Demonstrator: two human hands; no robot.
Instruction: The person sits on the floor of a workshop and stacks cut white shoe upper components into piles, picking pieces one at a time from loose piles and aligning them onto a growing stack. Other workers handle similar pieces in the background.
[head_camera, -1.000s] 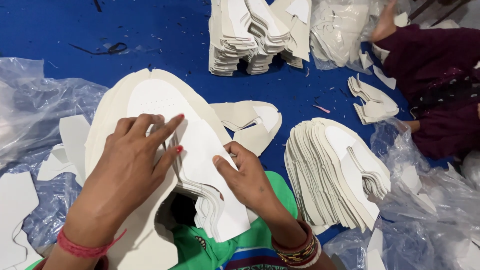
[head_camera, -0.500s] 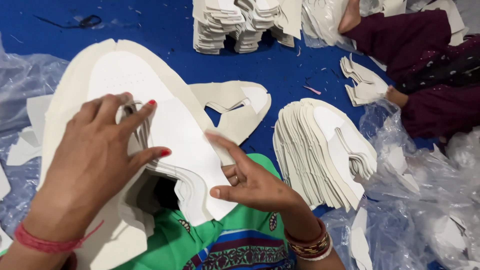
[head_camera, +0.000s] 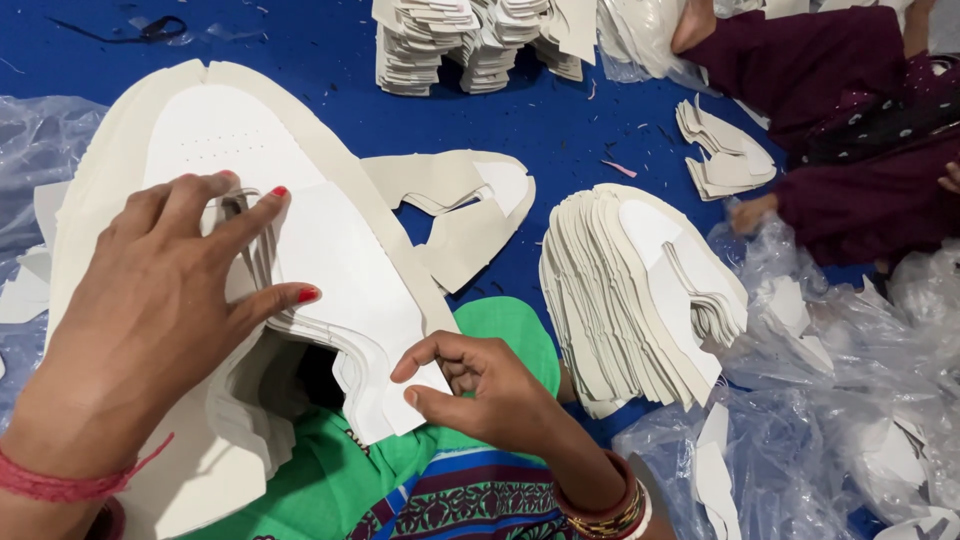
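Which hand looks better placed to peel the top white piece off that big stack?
Probably the right hand: its fingers already pinch the top white piece at its lower corner, while the left hand lies flat, pressing the stack.

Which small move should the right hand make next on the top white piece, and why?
Probably peel the top white cut piece up and away from the stack. The right hand pinches that piece's lower corner between thumb and fingers, while the left hand lies spread on the stack and holds it down.
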